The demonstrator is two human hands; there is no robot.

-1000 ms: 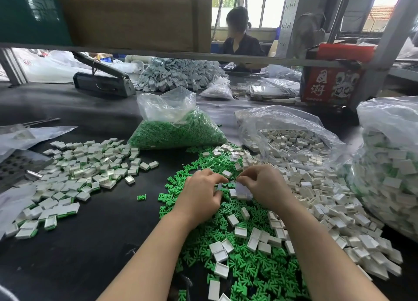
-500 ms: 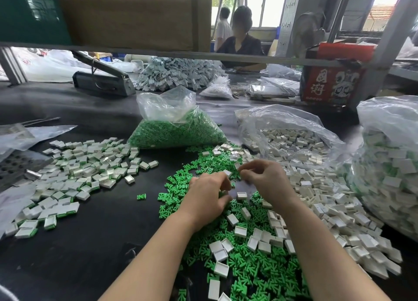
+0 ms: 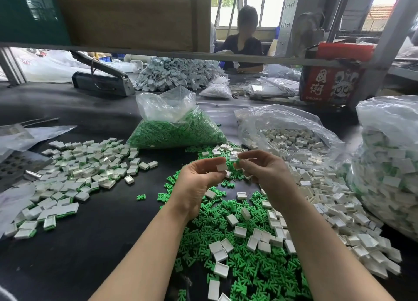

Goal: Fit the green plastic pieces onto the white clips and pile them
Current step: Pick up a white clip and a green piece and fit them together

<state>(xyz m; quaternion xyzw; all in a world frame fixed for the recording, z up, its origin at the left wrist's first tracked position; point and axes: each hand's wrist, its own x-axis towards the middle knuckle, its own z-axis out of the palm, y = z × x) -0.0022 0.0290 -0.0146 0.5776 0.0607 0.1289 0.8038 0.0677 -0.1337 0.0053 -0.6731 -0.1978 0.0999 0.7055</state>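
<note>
Raised above the tabletop [image 3: 74,266], the left hand [image 3: 199,183] pinches a light, rigid white clip [image 3: 222,166] by its edges while the right hand [image 3: 262,169] pinches a small, probably slippery green piece [image 3: 237,162] beside it.

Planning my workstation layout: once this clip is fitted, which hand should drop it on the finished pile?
Left, probably. The left hand already holds the white clip, and the finished pile lies on its side.
</note>
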